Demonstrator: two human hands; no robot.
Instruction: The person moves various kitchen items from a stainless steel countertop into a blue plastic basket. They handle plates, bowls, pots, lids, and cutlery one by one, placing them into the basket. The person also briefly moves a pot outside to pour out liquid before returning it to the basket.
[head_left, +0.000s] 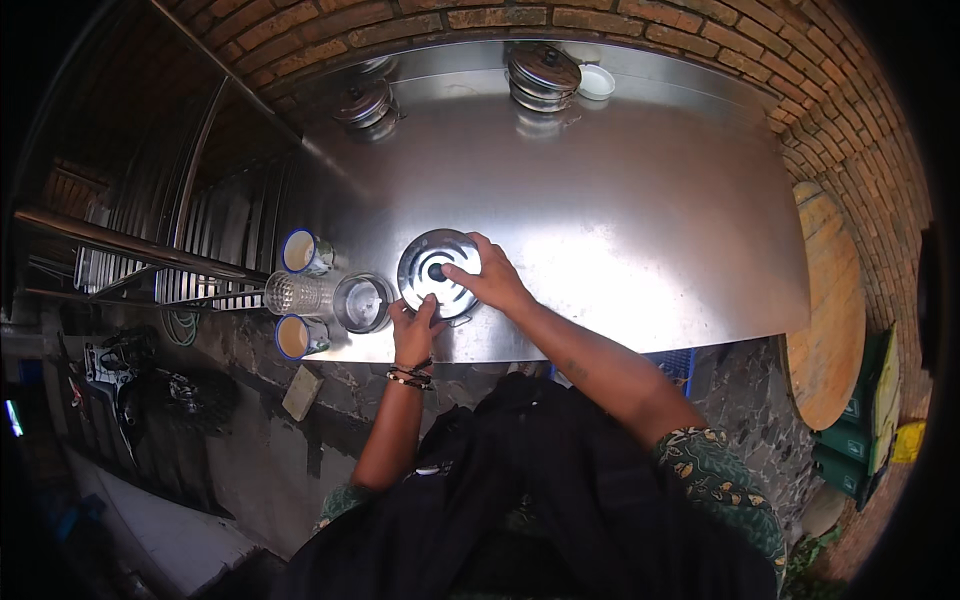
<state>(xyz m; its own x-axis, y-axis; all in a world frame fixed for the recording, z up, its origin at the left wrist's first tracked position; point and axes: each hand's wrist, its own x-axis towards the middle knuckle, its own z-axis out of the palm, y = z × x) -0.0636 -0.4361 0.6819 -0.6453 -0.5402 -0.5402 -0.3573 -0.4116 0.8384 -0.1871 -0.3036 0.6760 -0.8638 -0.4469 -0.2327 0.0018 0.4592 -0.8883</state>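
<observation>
A round, shiny stainless-steel lidded pot (420, 259) with a black knob (436, 272) stands near the front edge of the steel table. My right hand (499, 277) grips its right side, thumb on the lid close to the knob and fingers over the rim. My left hand (415, 330) holds the near left side, with fingertips on the lid's edge. Below the lid, a wire handle shows at the near side; most of the pot's body is hidden. Just left of my left hand is a small open metal pot (362, 303).
Left of the small pot are a ribbed clear tumbler (292, 292) and two blue-rimmed enamel mugs (300, 251) (294, 336). Lidded pots (541, 79) (364, 103) and a white bowl (596, 82) stand along the back of the steel table (637, 187). A brick wall (502, 16) rises behind.
</observation>
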